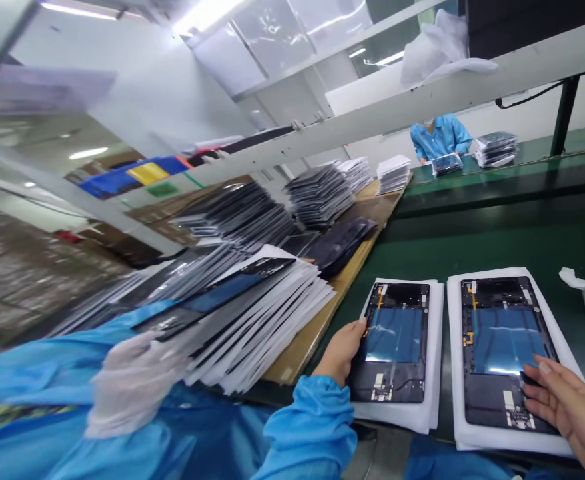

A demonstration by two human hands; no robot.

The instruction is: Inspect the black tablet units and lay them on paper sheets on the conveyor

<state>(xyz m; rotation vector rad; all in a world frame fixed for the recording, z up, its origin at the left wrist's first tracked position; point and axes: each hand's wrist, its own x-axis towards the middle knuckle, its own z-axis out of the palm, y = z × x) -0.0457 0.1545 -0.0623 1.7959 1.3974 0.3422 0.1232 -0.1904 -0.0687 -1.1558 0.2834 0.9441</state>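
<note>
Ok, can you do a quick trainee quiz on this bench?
1. How many dark panels lie on white sheets?
2. True or false: the left hand is gloved.
3. Which panel does the right hand touch, the one nearer the left hand or the farther one?

Key: 1. Two. 2. False, it is bare. 3. The farther one.
</note>
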